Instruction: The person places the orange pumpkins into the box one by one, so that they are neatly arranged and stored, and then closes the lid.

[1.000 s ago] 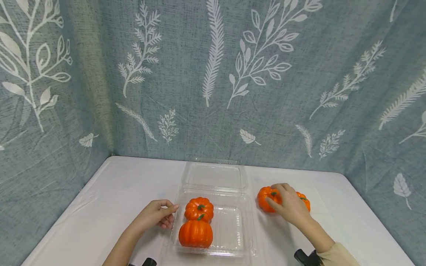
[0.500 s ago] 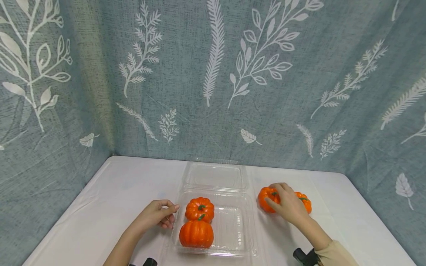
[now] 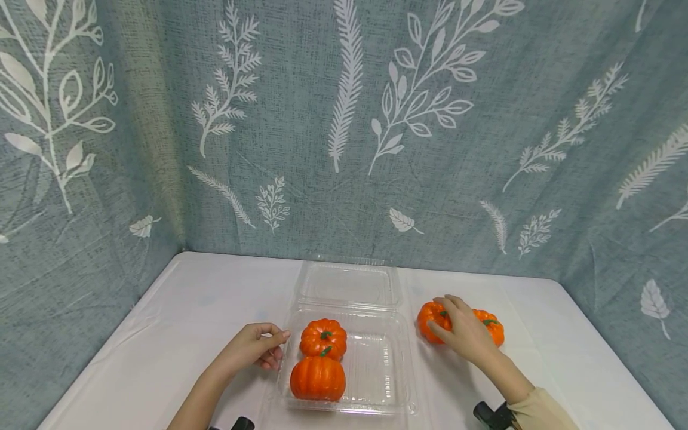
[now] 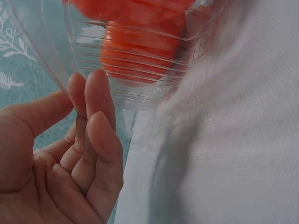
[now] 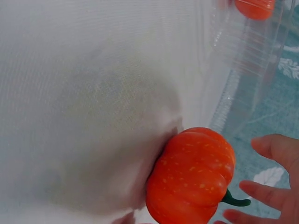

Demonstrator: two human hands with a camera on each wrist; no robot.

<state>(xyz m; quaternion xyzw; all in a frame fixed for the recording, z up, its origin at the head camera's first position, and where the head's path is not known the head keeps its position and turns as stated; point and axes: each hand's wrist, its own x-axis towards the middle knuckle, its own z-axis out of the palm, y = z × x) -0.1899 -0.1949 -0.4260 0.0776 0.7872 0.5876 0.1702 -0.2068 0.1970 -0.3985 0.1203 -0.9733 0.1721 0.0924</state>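
Note:
A clear plastic clamshell container [image 3: 371,382] lies on the table with its lid folded back. Two orange toy pumpkins, a rear one [image 3: 322,339] and a front one [image 3: 318,378], sit in its left half. At the left rim, my left hand [image 3: 251,346] pinches the edge between thumb and forefinger; the left wrist view shows the other fingers bent beside the wall. My right hand [image 3: 469,329] hovers with spread fingers over a third pumpkin [image 5: 191,177]. In the right wrist view the visible fingers stand apart from its green stem. Another pumpkin [image 3: 493,331] is partly hidden behind that hand.
The container's lid [image 3: 346,283] reaches toward the back of the white table [image 3: 226,286]. A blue-green curtain [image 3: 301,119] with white leaf prints hangs behind and along both sides. Black wrist cameras [image 3: 491,415] show at the bottom edge.
The fingers of my right hand are slightly more spread above the pumpkin. My left hand stays at the rim, and the pumpkins in the container have not moved.

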